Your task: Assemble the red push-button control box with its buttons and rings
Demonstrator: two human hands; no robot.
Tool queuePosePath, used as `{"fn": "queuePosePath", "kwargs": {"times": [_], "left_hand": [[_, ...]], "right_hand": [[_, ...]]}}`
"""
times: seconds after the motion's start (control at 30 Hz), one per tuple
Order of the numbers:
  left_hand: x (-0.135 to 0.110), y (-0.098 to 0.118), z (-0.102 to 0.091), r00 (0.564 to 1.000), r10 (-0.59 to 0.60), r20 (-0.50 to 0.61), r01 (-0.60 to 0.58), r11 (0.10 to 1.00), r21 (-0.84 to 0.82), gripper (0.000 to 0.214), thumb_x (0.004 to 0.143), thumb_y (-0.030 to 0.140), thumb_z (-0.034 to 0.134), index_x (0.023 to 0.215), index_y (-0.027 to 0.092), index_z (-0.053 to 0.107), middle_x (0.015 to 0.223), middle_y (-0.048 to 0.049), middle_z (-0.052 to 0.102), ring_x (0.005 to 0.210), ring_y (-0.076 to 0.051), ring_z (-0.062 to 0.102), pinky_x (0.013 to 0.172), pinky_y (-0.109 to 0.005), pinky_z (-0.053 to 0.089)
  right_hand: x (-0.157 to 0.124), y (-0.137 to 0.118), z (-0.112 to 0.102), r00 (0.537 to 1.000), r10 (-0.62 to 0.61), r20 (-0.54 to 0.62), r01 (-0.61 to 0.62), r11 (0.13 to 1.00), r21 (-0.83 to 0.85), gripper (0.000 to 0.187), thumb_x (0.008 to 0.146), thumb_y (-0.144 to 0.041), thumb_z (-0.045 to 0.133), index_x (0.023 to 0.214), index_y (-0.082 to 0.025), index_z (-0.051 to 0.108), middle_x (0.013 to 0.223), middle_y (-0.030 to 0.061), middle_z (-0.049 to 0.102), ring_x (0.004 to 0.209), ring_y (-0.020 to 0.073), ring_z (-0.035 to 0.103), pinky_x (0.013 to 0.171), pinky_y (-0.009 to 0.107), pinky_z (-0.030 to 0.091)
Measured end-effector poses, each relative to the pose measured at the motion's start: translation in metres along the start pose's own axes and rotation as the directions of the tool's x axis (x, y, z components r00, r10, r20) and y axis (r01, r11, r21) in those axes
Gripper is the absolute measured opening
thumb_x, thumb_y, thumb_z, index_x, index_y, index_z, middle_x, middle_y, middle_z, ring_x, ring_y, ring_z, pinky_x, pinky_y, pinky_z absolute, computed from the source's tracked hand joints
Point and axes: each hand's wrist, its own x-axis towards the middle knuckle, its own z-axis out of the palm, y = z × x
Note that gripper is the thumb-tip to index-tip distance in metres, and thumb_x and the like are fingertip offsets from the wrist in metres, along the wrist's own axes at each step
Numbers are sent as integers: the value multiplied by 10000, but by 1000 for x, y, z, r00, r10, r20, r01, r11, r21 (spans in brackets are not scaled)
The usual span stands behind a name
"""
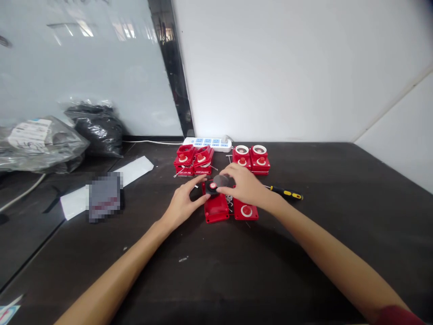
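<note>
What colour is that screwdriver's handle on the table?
The screwdriver handle is black and yellow; the head view shows it.

You are wearing a dark red sleeve (396, 315) at your right elbow; your forearms are showing bare to the left hand (183, 206) and right hand (246, 185).

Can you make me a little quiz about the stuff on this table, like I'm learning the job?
1. True or false: the screwdriver lies on the table to the right of the right hand.
2. What colour is the power strip by the wall? A) white B) green C) orange
3. Fill in: the box next to the left hand is ___.

Key: 1 true; 2 A; 3 red.
</note>
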Motion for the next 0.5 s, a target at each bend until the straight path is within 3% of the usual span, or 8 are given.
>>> {"fn": "queuePosePath", "kwargs": {"times": [0.07, 0.13, 0.23, 0.3, 0.37, 0.43, 0.5], "left_hand": [[0, 1, 0, 999, 32, 8, -32, 999, 30, 523, 879, 403, 648, 1365, 269, 511, 1360, -66, 604, 1249, -257, 568, 1077, -476, 420], [0, 1, 0, 995, 94, 19, -95, 993, 72, 502, 901, 401, 624, 1374, 281, 502, 1394, -64, 572, 1277, -251, 540, 1082, -472, 414], [-1, -1, 3, 974, 222, 42, -226, 956, 186, 423, 945, 377, 568, 1358, 296, 524, 1426, -62, 535, 1318, -251, 492, 1091, -470, 397], [-2, -2, 6, 951, 306, 55, -309, 914, 264, 372, 967, 343, 536, 1334, 288, 552, 1420, -67, 536, 1323, -253, 483, 1081, -462, 399], [-2, -3, 8, 931, 361, 58, -361, 878, 315, 355, 976, 314, 520, 1327, 275, 561, 1401, -76, 551, 1314, -254, 492, 1064, -452, 411], [-3, -3, 9, 923, 381, 59, -377, 862, 339, 358, 979, 300, 513, 1334, 272, 554, 1390, -81, 559, 1308, -254, 497, 1052, -448, 419], [-3, -3, 8, 925, 374, 66, -373, 863, 341, 365, 981, 304, 509, 1343, 277, 542, 1397, -79, 551, 1315, -253, 490, 1058, -448, 414]], "right_hand": [[-10, 8, -22, 996, 87, -10, -88, 995, -53, 281, 809, -376, 680, 1013, -186, 647, 1005, 90, 645, 890, 231, 600, 773, 357, 454], [-23, 21, -43, 975, 206, 81, -190, 968, -165, 266, 818, -402, 658, 955, -175, 649, 890, 81, 659, 790, 224, 599, 676, 332, 432], [-41, 42, -60, 894, 371, 250, -273, 895, -352, 289, 784, -361, 681, 1012, -185, 658, 881, 72, 684, 762, 224, 620, 626, 313, 399], [-47, 51, -60, 821, 449, 352, -280, 854, -438, 320, 766, -355, 701, 1043, -199, 665, 889, 82, 696, 795, 252, 647, 612, 311, 394], [-49, 54, -54, 783, 472, 406, -256, 839, -481, 391, 749, -360, 725, 1098, -196, 662, 943, 111, 702, 876, 297, 661, 635, 326, 415], [-47, 52, -48, 764, 484, 427, -249, 831, -498, 486, 729, -352, 748, 1174, -186, 644, 1020, 143, 699, 927, 333, 664, 662, 351, 447], [-45, 48, -47, 776, 478, 411, -257, 835, -487, 567, 729, -355, 749, 1248, -171, 615, 1089, 165, 691, 962, 354, 663, 707, 390, 481]]}}
